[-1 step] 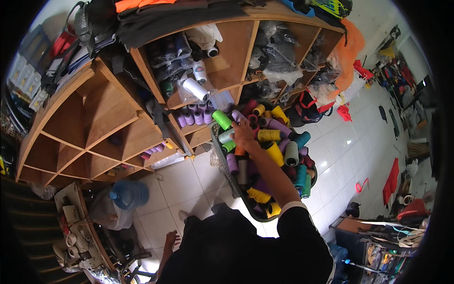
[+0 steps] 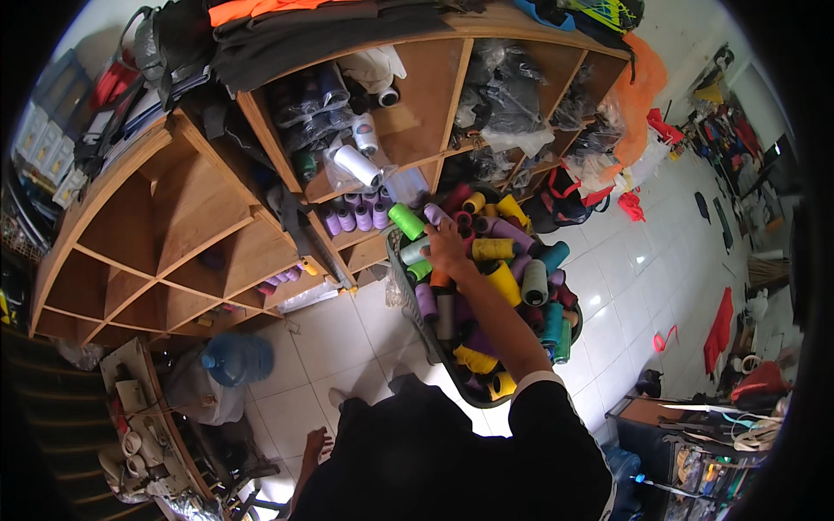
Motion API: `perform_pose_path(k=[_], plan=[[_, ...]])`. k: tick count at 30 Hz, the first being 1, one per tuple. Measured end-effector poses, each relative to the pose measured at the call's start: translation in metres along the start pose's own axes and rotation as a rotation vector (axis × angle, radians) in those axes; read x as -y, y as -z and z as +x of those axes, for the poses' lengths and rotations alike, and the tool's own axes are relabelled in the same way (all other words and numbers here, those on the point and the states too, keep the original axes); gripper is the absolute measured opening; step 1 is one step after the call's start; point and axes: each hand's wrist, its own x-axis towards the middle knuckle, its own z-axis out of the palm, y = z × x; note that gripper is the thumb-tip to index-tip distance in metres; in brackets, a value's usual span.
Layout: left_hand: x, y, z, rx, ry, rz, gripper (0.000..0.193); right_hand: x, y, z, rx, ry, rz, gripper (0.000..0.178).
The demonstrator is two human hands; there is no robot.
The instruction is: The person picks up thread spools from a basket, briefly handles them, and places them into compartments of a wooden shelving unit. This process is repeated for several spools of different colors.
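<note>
In the basket (image 2: 423, 330), the right hand (image 2: 446, 250) is at the pale teal spool (image 2: 413, 252), grip impossible to tell; outside the basket, the left hand (image 2: 319, 444) hangs, fingers apart; reaching seems the step; next calls for a sure pinch.

Right arm (image 2: 506, 325): reaching well forward from the shoulder and slanting toward the person's left; bare below the short sleeve (image 2: 556, 417), which is black with a white edge.
Right wrist (image 2: 463, 276): roughly in line with the forearm.
Right hand (image 2: 444, 248): back turned up toward the head, fingers bent and pointing forward, thumb out on the left side; from where I stand, the fingertips are too small to judge their closure.
Left arm (image 2: 304, 479): low beside the torso (image 2: 404, 447), only the lower forearm showing.
Left hand (image 2: 318, 443): well apart from the right, fingers parted and loosely curled, grasping nothing.
</note>
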Motion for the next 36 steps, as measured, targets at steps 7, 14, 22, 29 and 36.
perform_pose_path(k=[7, 14, 22, 29, 36], plan=[[-0.006, -0.001, -0.006, -0.037, 0.024, -0.105, 0.043, -0.056, 0.025, 0.069, -0.074, -0.284, 0.066, 0.029], [-0.021, 0.012, -0.019, -0.132, -0.032, -0.122, 0.042, -0.135, -0.009, 0.125, 0.096, -0.481, -0.004, 0.044], [0.015, 0.028, -0.039, -0.169, 0.1, -0.152, 0.05, -0.153, -0.037, 0.14, 0.084, -0.451, 0.269, 0.038], [-0.009, 0.024, 0.001, -0.163, -0.103, 0.043, 0.039, -0.117, 0.03, 0.1, -0.47, -0.292, 0.537, 0.035], [-0.257, -0.012, -0.056, -0.086, -1.025, 0.01, 0.028, 0.022, 0.14, -0.025, -0.301, -0.549, 1.921, 0.026]])
